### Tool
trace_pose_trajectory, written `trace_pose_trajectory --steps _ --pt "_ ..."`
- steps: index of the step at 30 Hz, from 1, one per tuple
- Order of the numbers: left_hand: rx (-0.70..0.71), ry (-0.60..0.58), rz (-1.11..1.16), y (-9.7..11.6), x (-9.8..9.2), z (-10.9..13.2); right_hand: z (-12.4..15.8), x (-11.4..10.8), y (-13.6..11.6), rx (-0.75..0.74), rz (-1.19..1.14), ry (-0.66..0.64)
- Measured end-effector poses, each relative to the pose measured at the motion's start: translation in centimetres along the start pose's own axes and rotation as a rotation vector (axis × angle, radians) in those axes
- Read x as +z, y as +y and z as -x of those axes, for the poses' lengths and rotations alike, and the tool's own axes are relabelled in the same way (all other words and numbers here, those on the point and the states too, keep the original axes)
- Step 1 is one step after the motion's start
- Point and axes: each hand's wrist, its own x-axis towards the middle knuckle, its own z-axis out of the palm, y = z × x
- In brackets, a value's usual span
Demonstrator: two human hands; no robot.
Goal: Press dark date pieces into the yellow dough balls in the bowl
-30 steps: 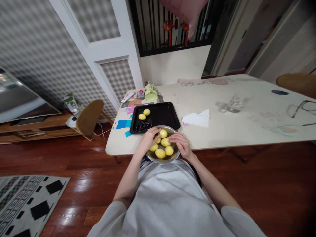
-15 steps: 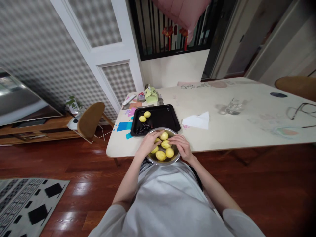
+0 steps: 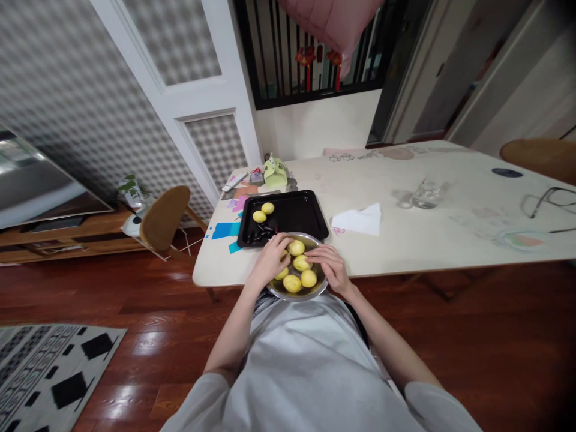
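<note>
A round metal bowl [image 3: 320,287] sits at the table's front edge against my body, with several lemons [image 3: 292,284] in it. My left hand [image 3: 272,259] reaches over the left rim, its fingers curled round a lemon [image 3: 284,254] that they partly hide. From the right rim my right hand [image 3: 332,267] stretches its fingers over the bowl, and the fingertips touch the middle lemon [image 3: 301,263]. Behind the bowl lies a black tray [image 3: 299,210], holding two lemons [image 3: 263,212] and several small dark oblong pieces [image 3: 262,234].
Right of the tray lies a folded white paper [image 3: 357,219]. Farther right stand a clear glass [image 3: 427,194] and a pair of glasses [image 3: 546,201]. A green tissue box [image 3: 275,173] and a white remote [image 3: 234,182] are at the table's back left. A chair [image 3: 165,219] stands left.
My left hand's fingers have curled in more over the lemon at the bowl's left side. The right hand and the tray's contents look unchanged.
</note>
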Motion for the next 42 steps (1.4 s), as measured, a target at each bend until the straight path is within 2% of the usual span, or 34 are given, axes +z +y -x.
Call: trace_pose_trajectory --steps 3,6,8,10,12,15,17,20,24,29,32,36,39,42 --pt "0.012 0.051 0.027 0.3 -0.1 0.1 0.1 -0.1 0.1 0.01 -0.009 -0.005" --pt "-0.028 0.21 0.057 -0.5 -0.5 -0.2 0.3 -0.1 0.5 0.001 -0.004 -0.009" --pt "-0.081 0.337 0.04 -2.3 -1.2 -0.9 0.4 0.0 0.7 -0.01 -0.009 -0.001" --pt "-0.159 0.437 -0.014 -5.1 -2.0 -2.1 0.4 0.0 0.7 -0.013 -0.015 0.005" --pt "-0.242 0.411 -0.062 -8.4 -2.7 -3.8 0.4 0.1 0.6 -0.007 -0.013 0.008" --pt "-0.328 0.259 -0.051 -12.4 -3.1 -6.2 0.4 0.1 0.5 -0.005 -0.005 0.012" --pt "-0.322 0.211 -0.033 -13.9 -2.8 -7.2 0.3 0.2 0.5 -0.007 -0.005 0.014" --pt "-0.32 0.199 -0.014 -14.5 -2.3 -7.7 0.2 0.2 0.2 0.0 -0.003 0.012" --pt "-0.374 0.221 0.0 -14.4 -2.2 -7.1 0.1 0.2 0.0 -0.003 0.008 -0.001" --pt "-0.412 0.268 0.018 -13.1 -3.8 -5.7 0.1 -0.1 0.0 0.001 0.006 -0.006" --pt "-0.317 0.264 0.169 -10.4 -4.8 -3.9 -0.5 -0.6 -0.7 0.008 0.006 -0.065" --pt "-0.163 0.093 0.432 -5.1 -4.6 -0.8 -2.4 -1.1 -3.1 0.028 -0.007 -0.258" --pt "-0.106 -0.052 0.448 -1.9 -3.9 0.8 -3.7 -1.0 -4.9 0.04 0.02 -0.44" --pt "-0.1 -0.121 0.381 -0.3 -3.6 1.3 -4.3 -0.6 -6.0 0.084 0.099 -0.576"
